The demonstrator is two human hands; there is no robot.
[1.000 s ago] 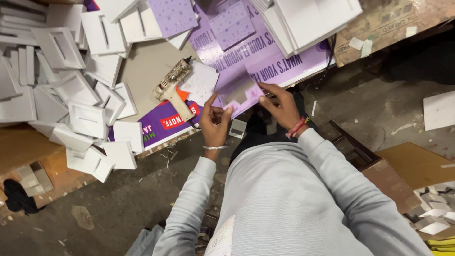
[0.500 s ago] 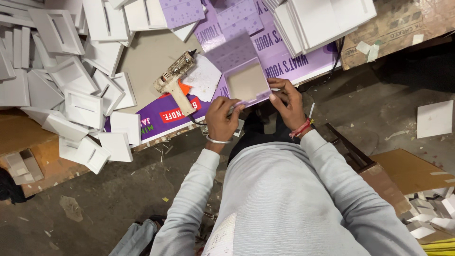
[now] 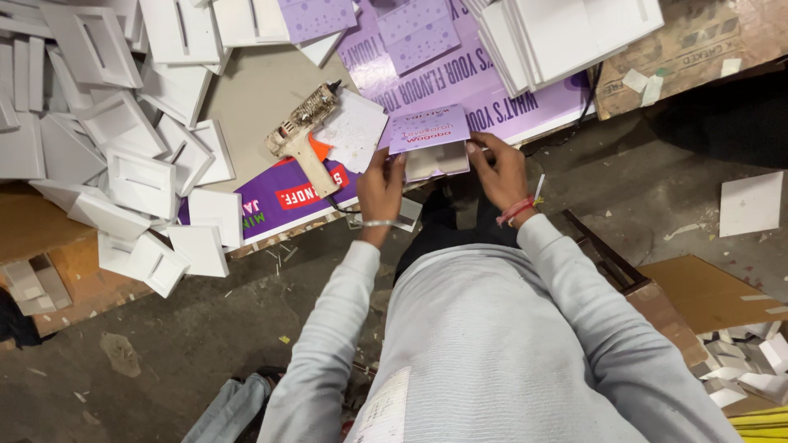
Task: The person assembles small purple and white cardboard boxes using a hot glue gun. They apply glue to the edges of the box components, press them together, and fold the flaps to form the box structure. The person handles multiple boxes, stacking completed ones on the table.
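Between both hands sits a small purple printed card piece [image 3: 428, 131] folded over a pale inner panel. My left hand [image 3: 380, 185] grips its left edge and my right hand [image 3: 498, 168] grips its right edge, just above the near edge of the purple printed board [image 3: 460, 82]. A cream glue gun [image 3: 302, 138] lies a short way left of my left hand, nozzle pointing away, beside a white speckled sheet [image 3: 355, 131].
Heaps of white folded trays [image 3: 123, 156] cover the left side. Purple speckled sheets [image 3: 414, 33] and a stack of white boards [image 3: 566, 33] lie at the far side. Brown cardboard [image 3: 706, 291] and white scraps [image 3: 749, 205] rest on the grey floor at right.
The purple piece has been folded down and turned, its printed purple face now on top. Both hands have shifted to its side edges.
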